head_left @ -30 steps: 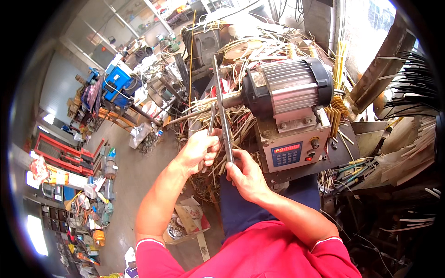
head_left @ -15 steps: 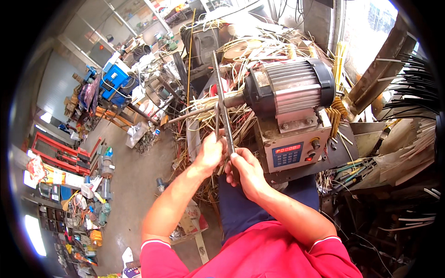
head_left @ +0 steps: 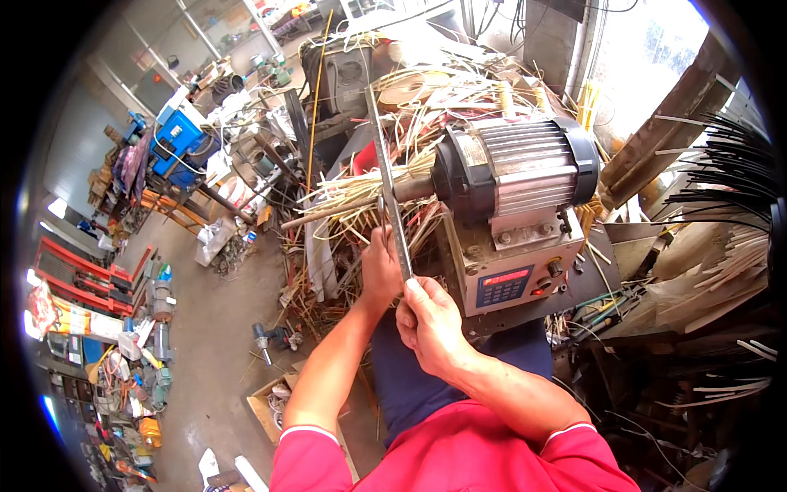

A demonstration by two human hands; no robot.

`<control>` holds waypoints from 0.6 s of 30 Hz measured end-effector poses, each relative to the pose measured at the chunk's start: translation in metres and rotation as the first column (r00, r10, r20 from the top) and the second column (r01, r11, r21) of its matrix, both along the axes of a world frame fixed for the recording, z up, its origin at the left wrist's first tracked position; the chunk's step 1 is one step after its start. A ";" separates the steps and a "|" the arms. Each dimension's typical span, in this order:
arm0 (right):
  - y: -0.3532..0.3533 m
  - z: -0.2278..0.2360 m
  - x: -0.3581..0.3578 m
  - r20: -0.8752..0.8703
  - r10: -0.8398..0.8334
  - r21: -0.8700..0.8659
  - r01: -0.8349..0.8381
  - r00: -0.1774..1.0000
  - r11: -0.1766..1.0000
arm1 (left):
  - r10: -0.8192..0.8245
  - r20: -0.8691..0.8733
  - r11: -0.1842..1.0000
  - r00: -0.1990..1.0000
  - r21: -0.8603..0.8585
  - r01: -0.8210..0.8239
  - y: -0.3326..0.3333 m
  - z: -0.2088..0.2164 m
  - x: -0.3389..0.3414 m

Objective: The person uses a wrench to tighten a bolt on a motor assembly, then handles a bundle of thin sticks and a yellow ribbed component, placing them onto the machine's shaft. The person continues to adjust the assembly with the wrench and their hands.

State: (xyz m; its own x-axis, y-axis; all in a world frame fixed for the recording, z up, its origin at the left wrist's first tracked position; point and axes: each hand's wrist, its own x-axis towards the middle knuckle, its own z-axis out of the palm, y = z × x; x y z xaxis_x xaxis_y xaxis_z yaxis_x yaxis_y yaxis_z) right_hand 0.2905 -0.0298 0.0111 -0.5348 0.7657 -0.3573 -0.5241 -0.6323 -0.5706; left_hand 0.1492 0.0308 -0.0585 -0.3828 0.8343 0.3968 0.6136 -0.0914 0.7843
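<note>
A long, narrow grey metal bar (head_left: 384, 164) slants up and away from me. My right hand (head_left: 432, 324) is closed around its near end, thumb along the top. My left hand (head_left: 381, 266) is closed just left of the bar, gripping something whose thin metal tip rises above the fingers; most of it is hidden. Behind both hands, the bar crosses over a tapered shaft (head_left: 332, 211) that sticks out leftward from an electric motor (head_left: 525, 164). Whether bar and shaft touch, I cannot tell. The motor sits on a grey control box (head_left: 520, 279) with a keypad and lit red display.
Tangled pale strips (head_left: 418, 90) heap up behind the motor. Black wires (head_left: 730, 168) jut in at the right. Tools and parts line the floor at left, near a red metal frame (head_left: 78, 275). An open cardboard box (head_left: 266, 410) stands by my left arm.
My left hand has turned, its back now more toward me. The bar's far end has swung slightly left and up. The whole view has shifted a little.
</note>
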 end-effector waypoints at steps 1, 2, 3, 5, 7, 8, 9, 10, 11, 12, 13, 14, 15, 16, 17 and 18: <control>-0.002 -0.003 -0.002 0.011 0.006 0.028 -0.007 1.000 1.000 | 0.045 0.005 0.998 0.999 0.045 -0.046 0.012 -0.019 -0.008; -0.003 -0.008 -0.003 0.021 0.009 0.057 -0.010 1.000 0.998 | 0.100 -0.046 0.990 0.994 0.105 -0.095 0.024 -0.030 -0.011; -0.002 -0.010 -0.003 0.027 0.007 0.089 -0.009 1.000 0.996 | 0.094 -0.038 0.982 0.995 0.166 -0.087 0.031 -0.036 -0.014; -0.001 -0.003 -0.001 0.023 0.002 0.075 -0.004 1.000 0.997 | 0.064 -0.058 0.992 0.996 0.115 -0.057 0.026 -0.026 -0.012; -0.001 0.009 0.002 0.010 0.007 0.048 -0.008 1.000 0.999 | -0.030 0.003 0.995 1.000 0.091 0.030 0.020 -0.032 -0.019; -0.001 0.005 0.000 0.004 -0.002 0.060 0.002 1.000 0.998 | -0.043 0.001 0.996 0.999 0.081 0.043 0.016 -0.025 -0.017; 0.000 0.004 -0.001 0.008 -0.007 0.068 0.006 1.000 0.998 | -0.056 -0.002 0.996 0.998 0.072 0.056 0.012 -0.019 -0.016; -0.001 0.002 -0.002 0.011 -0.009 0.070 0.008 1.000 0.997 | -0.094 0.023 0.995 0.995 0.020 0.094 0.005 -0.010 -0.015; -0.002 0.003 -0.002 0.015 -0.012 0.073 0.010 1.000 0.997 | -0.102 0.005 0.994 0.995 0.029 0.102 0.004 -0.009 -0.015; 0.000 0.005 -0.002 0.008 -0.014 0.078 0.013 1.000 0.997 | -0.104 0.019 0.995 0.994 0.010 0.104 0.004 -0.004 -0.013; 0.001 0.006 -0.002 0.012 -0.008 0.072 0.007 1.000 0.997 | -0.105 0.035 0.994 0.994 -0.011 0.105 0.003 0.002 -0.011; 0.001 0.007 -0.002 0.016 -0.005 0.066 0.004 1.000 0.998 | -0.093 0.051 0.996 0.994 -0.011 0.094 0.006 -0.004 -0.013; 0.001 0.008 -0.003 0.019 -0.003 0.061 0.002 1.000 0.998 | -0.081 0.046 0.997 0.996 0.013 0.080 0.006 -0.008 -0.013; -0.001 0.010 -0.003 0.010 0.009 0.036 -0.009 1.000 0.999 | -0.068 0.043 0.997 0.997 0.039 0.066 0.005 -0.010 -0.013; -0.002 0.012 -0.004 0.016 0.020 0.033 -0.021 1.000 0.999 | -0.056 0.040 0.997 0.998 0.065 0.053 0.006 -0.014 -0.014; -0.003 0.015 -0.006 0.021 0.031 0.031 -0.031 0.999 0.999 | 0.040 0.036 0.999 0.999 0.024 -0.041 0.013 -0.022 -0.019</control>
State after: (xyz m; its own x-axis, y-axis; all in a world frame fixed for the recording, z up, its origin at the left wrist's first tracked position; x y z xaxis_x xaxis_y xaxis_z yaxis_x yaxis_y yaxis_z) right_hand 0.2842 -0.0330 0.0264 -0.5514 0.7596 -0.3450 -0.4923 -0.6301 -0.6005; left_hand 0.1306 0.0438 -0.0809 -0.4302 0.8079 0.4028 0.5892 -0.0868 0.8033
